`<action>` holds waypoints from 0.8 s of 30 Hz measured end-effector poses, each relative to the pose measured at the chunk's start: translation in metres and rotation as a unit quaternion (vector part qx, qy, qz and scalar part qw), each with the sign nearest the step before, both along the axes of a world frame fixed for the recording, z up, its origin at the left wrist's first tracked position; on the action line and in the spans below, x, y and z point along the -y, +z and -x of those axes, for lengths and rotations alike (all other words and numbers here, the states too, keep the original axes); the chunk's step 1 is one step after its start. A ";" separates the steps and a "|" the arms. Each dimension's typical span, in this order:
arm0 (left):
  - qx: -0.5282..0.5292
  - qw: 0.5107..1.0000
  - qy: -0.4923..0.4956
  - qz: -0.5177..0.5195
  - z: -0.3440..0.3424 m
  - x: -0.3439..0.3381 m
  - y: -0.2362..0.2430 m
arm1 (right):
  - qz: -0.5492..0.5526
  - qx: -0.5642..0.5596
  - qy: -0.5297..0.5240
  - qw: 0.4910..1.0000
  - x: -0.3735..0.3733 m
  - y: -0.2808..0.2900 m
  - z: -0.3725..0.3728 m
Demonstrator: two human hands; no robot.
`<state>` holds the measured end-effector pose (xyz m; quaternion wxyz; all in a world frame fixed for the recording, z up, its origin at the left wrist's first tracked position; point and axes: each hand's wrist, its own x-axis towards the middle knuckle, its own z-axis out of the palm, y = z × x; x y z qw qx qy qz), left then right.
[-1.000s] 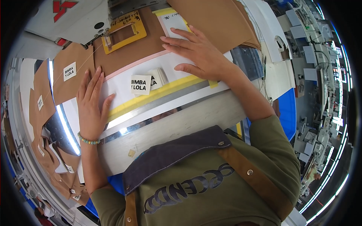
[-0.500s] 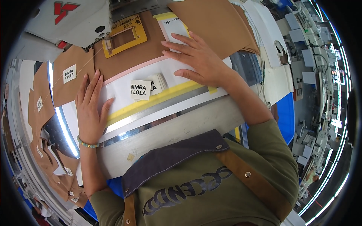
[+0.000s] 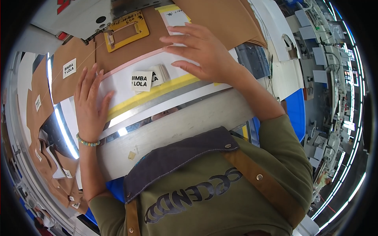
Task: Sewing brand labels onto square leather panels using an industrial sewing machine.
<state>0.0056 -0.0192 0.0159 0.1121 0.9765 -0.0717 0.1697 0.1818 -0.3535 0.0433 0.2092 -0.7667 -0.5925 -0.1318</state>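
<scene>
Left hand (image 3: pixel 91 106), right hand (image 3: pixel 202 55), palms down, thumbs spread (right fingers fanned), labels (image 3: pixel 141 82) between.

Black two-line capitals stand on the white labels (image 3: pixel 141 81) near the centre of the frame and on a tag (image 3: pixel 69 68) on the brown piece (image 3: pixel 65 87) at upper left. Black handwriting marks the yellow template (image 3: pixel 128 42) and a white slip (image 3: pixel 176 19) at upper centre. A red emblem (image 3: pixel 64 5) sits on the sewing machine (image 3: pixel 76 21), upper left; large dark letters (image 3: pixel 193 195) cross the green shirt (image 3: pixel 252 200), bottom.
</scene>
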 end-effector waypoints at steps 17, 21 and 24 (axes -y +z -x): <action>-0.138 0.853 -0.087 0.496 -0.026 0.048 0.037 | -0.191 -0.075 0.074 0.976 -0.062 0.019 0.008; -0.149 0.800 -0.064 0.577 -0.035 0.042 0.034 | -0.170 -0.021 0.079 0.982 -0.061 0.014 -0.002; -0.133 0.788 -0.075 0.596 -0.039 0.039 0.026 | -0.152 0.035 0.076 0.985 -0.063 0.013 -0.005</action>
